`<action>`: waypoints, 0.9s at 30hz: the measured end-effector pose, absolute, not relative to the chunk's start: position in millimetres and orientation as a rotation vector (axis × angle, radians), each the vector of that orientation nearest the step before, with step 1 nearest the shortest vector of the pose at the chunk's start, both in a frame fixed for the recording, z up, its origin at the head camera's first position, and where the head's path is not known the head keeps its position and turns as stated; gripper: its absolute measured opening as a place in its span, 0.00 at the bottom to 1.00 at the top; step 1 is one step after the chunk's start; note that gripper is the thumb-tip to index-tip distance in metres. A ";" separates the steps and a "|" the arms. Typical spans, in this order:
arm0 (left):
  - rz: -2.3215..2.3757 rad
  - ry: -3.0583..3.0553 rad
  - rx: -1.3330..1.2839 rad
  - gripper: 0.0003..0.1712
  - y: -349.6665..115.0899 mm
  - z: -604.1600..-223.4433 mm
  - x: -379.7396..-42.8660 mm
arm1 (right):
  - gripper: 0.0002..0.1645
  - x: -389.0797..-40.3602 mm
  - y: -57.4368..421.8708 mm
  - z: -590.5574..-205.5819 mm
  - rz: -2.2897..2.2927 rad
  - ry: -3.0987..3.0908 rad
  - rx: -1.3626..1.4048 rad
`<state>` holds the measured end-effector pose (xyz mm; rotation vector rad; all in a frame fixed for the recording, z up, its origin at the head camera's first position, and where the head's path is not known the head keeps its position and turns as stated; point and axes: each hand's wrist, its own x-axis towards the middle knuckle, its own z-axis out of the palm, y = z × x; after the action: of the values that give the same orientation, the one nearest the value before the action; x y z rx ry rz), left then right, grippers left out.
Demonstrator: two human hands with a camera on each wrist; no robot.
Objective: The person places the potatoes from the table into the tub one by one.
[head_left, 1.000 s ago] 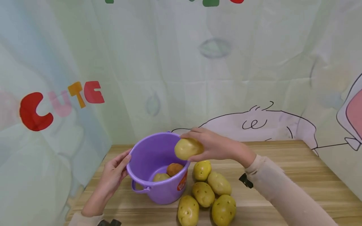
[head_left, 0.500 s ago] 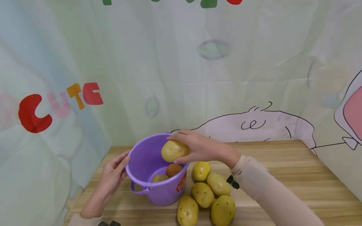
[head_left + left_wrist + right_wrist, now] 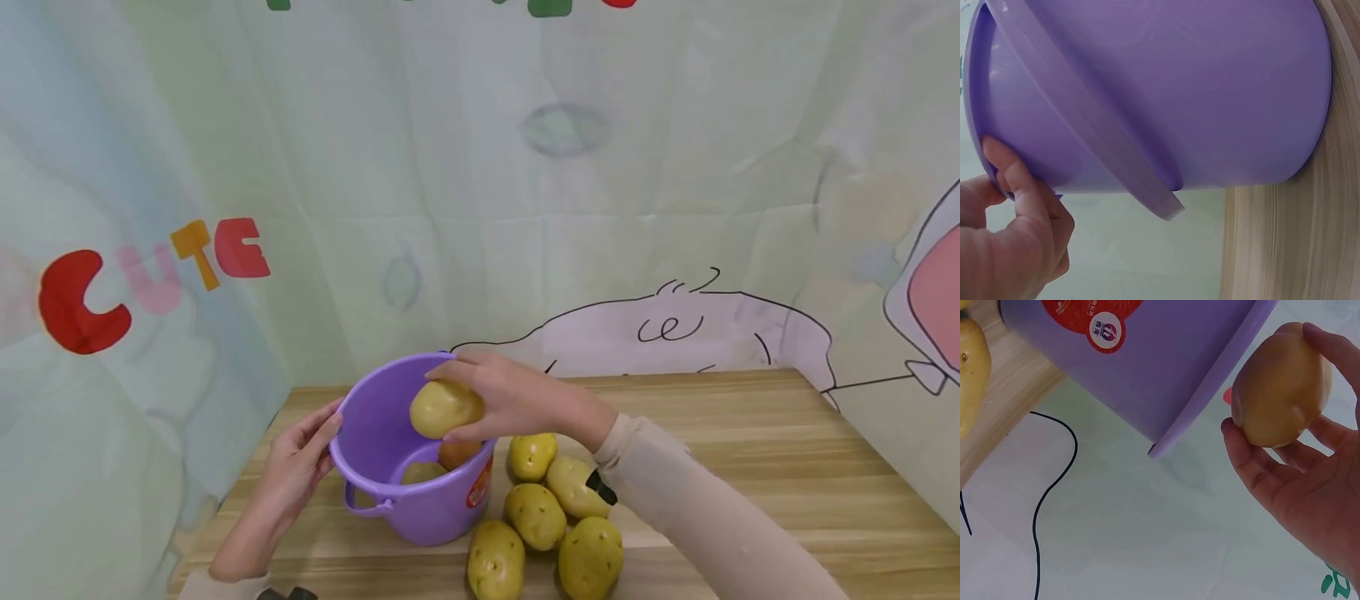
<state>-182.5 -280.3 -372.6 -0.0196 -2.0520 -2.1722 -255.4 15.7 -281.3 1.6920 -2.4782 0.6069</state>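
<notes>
A purple bucket [image 3: 442, 508] stands on the wooden table, its mouth facing up and toward me. At its left rim my left hand [image 3: 296, 458] pinches the edge between thumb and fingers; the left wrist view shows the bucket's handle [image 3: 1085, 119] hanging beside that hand [image 3: 1016, 231]. My right hand [image 3: 510, 396] grips a yellow potato [image 3: 444, 408] over the bucket's mouth, and the right wrist view shows the fingers curled round this potato [image 3: 1282, 387]. Inside the bucket lie a brownish-orange round thing [image 3: 457, 454] and a potato [image 3: 422, 473], both partly hidden.
Several yellow potatoes [image 3: 536, 517] lie grouped on the table [image 3: 720, 467], just right of the bucket. A printed cloth backdrop [image 3: 420, 167] hangs behind the table and along both sides.
My right hand has carried the potato leftward and slightly down, from the bucket's right rim to over its mouth. The left hand has kept its hold on the rim.
</notes>
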 end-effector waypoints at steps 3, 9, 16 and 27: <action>-2.181 -2.042 -0.010 0.33 -279.9 -373.0 -182.4 | 0.41 -254.4 13.7 -281.0 0.614 -2.501 1.694; -2.176 -2.049 -0.019 0.34 -280.0 -373.5 -181.9 | 0.41 -251.1 13.9 -280.4 0.640 -2.548 1.706; -2.178 -2.046 -0.007 0.33 -279.9 -374.1 -183.1 | 0.41 -249.1 14.6 -280.8 0.644 -2.556 1.737; -2.151 -2.063 -0.047 0.34 -281.6 -375.3 -182.4 | 0.31 -249.6 19.7 -280.9 0.583 -2.401 1.754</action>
<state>-182.4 -281.6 -375.3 -0.0471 -2.0628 -2.1513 -249.6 19.7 -280.9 1.7542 -2.4008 0.5830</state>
